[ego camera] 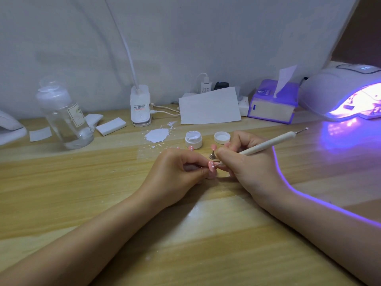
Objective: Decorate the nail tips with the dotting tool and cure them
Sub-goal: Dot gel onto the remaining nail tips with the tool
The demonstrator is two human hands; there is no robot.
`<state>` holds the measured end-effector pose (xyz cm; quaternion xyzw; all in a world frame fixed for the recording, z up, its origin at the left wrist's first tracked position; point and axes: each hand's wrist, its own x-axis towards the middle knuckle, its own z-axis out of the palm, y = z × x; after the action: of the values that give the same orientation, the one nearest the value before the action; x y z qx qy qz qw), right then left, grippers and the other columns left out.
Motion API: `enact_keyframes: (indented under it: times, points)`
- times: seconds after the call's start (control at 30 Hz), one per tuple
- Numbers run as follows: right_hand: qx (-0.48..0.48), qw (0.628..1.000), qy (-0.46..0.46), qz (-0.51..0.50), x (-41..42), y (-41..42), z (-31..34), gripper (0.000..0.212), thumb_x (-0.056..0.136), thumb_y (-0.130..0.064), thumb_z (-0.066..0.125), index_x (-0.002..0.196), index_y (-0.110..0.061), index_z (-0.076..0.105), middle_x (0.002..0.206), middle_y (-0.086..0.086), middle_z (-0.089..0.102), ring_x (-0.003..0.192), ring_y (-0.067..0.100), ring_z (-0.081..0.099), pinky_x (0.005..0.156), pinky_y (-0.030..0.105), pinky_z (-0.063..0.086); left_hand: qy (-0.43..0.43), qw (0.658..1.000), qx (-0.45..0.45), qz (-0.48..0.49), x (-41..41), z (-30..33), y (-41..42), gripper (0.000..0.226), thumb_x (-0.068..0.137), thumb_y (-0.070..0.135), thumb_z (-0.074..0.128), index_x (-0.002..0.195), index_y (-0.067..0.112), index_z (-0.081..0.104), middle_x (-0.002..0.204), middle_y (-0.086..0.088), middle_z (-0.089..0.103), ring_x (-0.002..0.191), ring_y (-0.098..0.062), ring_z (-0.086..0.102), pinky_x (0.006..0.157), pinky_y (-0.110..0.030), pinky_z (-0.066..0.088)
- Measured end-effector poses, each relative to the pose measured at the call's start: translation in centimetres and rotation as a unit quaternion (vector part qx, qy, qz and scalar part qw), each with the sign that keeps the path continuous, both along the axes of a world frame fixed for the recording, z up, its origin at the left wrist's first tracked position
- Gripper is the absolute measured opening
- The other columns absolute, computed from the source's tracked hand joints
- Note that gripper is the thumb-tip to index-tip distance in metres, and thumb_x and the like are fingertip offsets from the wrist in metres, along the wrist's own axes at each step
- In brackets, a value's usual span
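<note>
Pink and glossy, the nail tip [211, 165] in hand sits near the middle of the table [82, 193], pinched between the thumb and fingers of the left hand [181, 172]. By its look it is a thin plastic shell: almost weightless, stiff but easy to flick away, and slick where gel lies on it. I would judge it best held by its stand or edges, as the wet white dots on its face would smear at a touch. What exactly the left fingers grip beneath it is hidden.

The right hand [247, 162] is curled round the dotting tool [266, 144] like a pen, holding it low on the pale shaft, with the working point touching the tip's face. The tool is light and rigid; a grip close to the point gives steadier dots. Its free end carries a small metal ball.

Counted: one dotting tool; at least three pink nail tips, one being dotted, one already dotted [191, 148] just behind the left hand, one plain on a small metal stand [213, 150] behind the fingers. A fourth may show by the left knuckles, too small to tell. One open jar of white gel [193, 139] stands beyond, with its one lid [222, 137] beside it. One curing lamp [342, 96] glows violet at the far right, well apart. One clear bottle [64, 116] stands at the left.
</note>
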<state>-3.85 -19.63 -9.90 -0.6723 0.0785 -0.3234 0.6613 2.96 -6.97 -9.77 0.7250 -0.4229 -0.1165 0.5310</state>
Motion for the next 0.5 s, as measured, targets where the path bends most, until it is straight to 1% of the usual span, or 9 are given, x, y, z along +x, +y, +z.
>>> enact_keyframes:
  times: [0.03,0.07,0.13,0.23,0.3,0.37,0.5]
  points:
    - [0.000,1.000,0.001,-0.001,-0.04,0.05,0.04,0.041,0.075,0.004,0.061,0.047,-0.016,0.038,0.041,-0.005,0.037,0.051,0.009,0.058,0.065,0.044,0.049,-0.004,1.000,0.001,0.000,0.00,0.02,0.00,0.018,0.076,0.011,0.071,0.070,0.027,0.071,0.063,0.012,0.070,0.056,0.010,0.054,0.059,-0.011,0.046]
    - [0.000,1.000,0.000,0.000,-0.08,0.12,0.10,0.041,0.075,0.005,0.061,0.048,-0.014,0.038,0.040,-0.005,0.036,0.048,0.007,0.057,0.065,0.043,0.048,-0.004,1.000,0.001,-0.001,0.00,0.03,0.00,0.018,0.076,0.010,0.071,0.070,0.027,0.071,0.062,0.013,0.069,0.055,0.011,0.054,0.059,-0.010,0.046]
    - [0.000,1.000,-0.002,0.003,-0.12,0.20,0.15,0.040,0.076,0.007,0.061,0.049,-0.012,0.036,0.039,-0.006,0.037,0.042,0.003,0.054,0.063,0.038,0.046,0.000,1.000,-0.002,-0.003,0.01,0.04,0.00,0.018,0.077,0.009,0.071,0.070,0.026,0.072,0.063,0.012,0.070,0.055,0.011,0.053,0.059,-0.010,0.046]
    - [0.000,1.000,-0.003,0.005,-0.09,0.17,0.16,0.041,0.076,0.007,0.060,0.050,-0.012,0.036,0.040,-0.006,0.036,0.041,0.002,0.054,0.057,0.030,0.047,-0.003,1.000,-0.002,-0.003,0.00,0.03,-0.01,0.017,0.076,0.009,0.071,0.071,0.025,0.072,0.063,0.011,0.070,0.055,0.011,0.053,0.058,-0.009,0.045]
    - [0.007,1.000,-0.005,0.010,-0.05,0.15,0.15,0.041,0.076,0.008,0.060,0.050,-0.012,0.036,0.040,-0.006,0.035,0.040,0.002,0.055,0.050,0.024,0.048,0.001,1.000,-0.003,-0.002,0.02,-0.02,-0.02,0.017,0.076,0.009,0.071,0.071,0.025,0.072,0.064,0.008,0.071,0.055,0.009,0.054,0.058,-0.011,0.047]
    - [0.015,1.000,-0.009,0.019,-0.05,0.15,0.15,0.041,0.077,0.009,0.059,0.050,-0.011,0.035,0.041,-0.006,0.036,0.040,0.002,0.055,0.046,0.020,0.047,0.002,1.000,-0.003,0.000,0.05,-0.06,-0.03,0.017,0.076,0.010,0.071,0.070,0.027,0.072,0.067,0.004,0.072,0.056,0.005,0.056,0.060,-0.016,0.048]
    - [0.021,1.000,-0.008,0.020,-0.08,0.14,0.20,0.042,0.077,0.009,0.060,0.050,-0.012,0.036,0.043,-0.004,0.037,0.041,0.003,0.057,0.045,0.019,0.047,-0.002,1.000,0.001,0.003,0.09,-0.07,-0.04,0.017,0.076,0.012,0.071,0.071,0.028,0.072,0.067,0.007,0.072,0.058,0.004,0.056,0.062,-0.019,0.049]
